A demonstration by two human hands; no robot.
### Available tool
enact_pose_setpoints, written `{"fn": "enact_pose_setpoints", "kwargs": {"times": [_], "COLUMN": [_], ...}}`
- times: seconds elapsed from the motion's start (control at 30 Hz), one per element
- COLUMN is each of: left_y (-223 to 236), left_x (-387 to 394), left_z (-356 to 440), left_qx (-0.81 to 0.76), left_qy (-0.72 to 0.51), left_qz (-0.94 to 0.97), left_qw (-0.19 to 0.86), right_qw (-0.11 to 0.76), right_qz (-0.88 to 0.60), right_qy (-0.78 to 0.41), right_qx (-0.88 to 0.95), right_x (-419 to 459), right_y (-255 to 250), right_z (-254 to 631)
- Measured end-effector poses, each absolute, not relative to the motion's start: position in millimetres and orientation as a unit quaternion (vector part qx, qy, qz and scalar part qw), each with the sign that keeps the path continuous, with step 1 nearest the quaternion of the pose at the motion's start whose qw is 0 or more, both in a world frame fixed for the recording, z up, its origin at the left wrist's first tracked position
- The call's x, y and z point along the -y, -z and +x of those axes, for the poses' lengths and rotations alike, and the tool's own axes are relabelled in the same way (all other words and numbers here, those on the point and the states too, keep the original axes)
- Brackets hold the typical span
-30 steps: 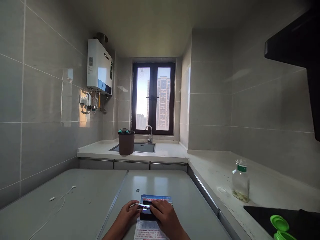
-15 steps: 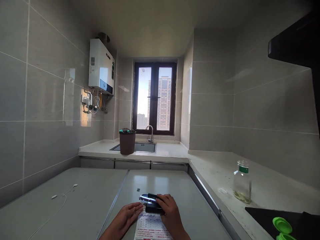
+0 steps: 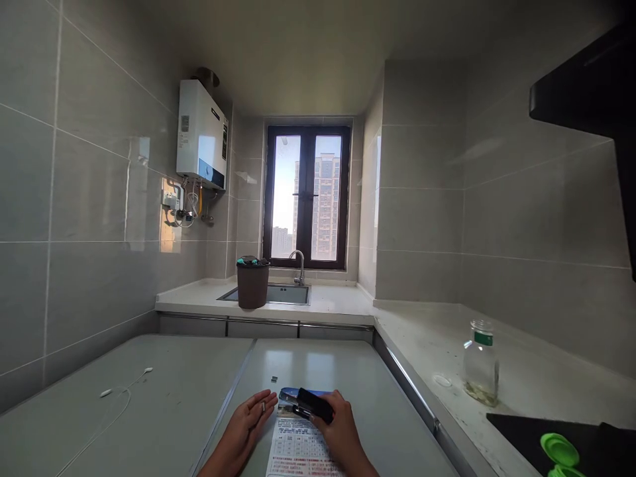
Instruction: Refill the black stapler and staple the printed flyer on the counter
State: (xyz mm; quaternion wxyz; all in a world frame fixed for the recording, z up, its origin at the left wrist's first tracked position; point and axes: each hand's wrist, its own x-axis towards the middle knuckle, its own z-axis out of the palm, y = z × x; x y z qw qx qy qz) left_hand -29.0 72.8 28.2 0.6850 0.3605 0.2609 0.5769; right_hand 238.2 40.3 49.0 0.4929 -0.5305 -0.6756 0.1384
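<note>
My right hand [image 3: 342, 424] grips a black stapler [image 3: 315, 403] above a printed sheet [image 3: 298, 444]. The stapler's dark body and shiny metal tray stand apart, hinged open, pointing left. My left hand [image 3: 251, 417] is just left of it, palm turned up and fingers stretched out, not touching the stapler. A small silvery piece lies against its fingers; it looks like a short strip of staples [image 3: 263, 406]. Beyond the left fingertips, small grey staple strips [image 3: 274, 379] lie on the table.
The pale table [image 3: 163, 411] has a seam left of the sheet. A white cable [image 3: 126, 397] lies at left. On the right counter stand a glass jar [image 3: 481, 371], a clear lid [image 3: 442, 380] and a green lidded item [image 3: 560, 450]. A brown bin [image 3: 253, 286] stands by the sink [image 3: 291, 293].
My right hand has turned the stapler, so its black body now faces up and tilts. My left hand has drawn back left from the stapler and rolled palm up, showing the small silvery piece.
</note>
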Motion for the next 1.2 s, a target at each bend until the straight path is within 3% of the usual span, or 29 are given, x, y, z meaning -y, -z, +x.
{"fn": "enact_pose_setpoints", "kwargs": {"times": [0.17,0.4,0.67,0.9,1.2], "left_y": [-35,-41,-57,-49,-58], "left_x": [-69,-59,-44,-49,-29], "left_z": [-21,-9,-7,-9,-1], "left_qx": [-0.288,-0.31,-0.285,-0.261,-0.248], "left_qy": [-0.568,-0.564,-0.529,-0.516,-0.442], "left_qz": [0.378,0.406,0.433,0.447,0.562], "left_qw": [0.671,0.649,0.672,0.683,0.654], "right_qw": [0.45,0.479,0.466,0.46,0.488], "right_qz": [-0.53,-0.522,-0.546,-0.528,-0.361], "right_qy": [-0.123,-0.105,-0.146,-0.135,0.087], "right_qx": [0.709,0.698,0.681,0.701,0.79], "right_x": [-49,-67,-69,-57,-9], "right_y": [-28,9,14,-11,-73], "right_z": [238,243,244,243,221]}}
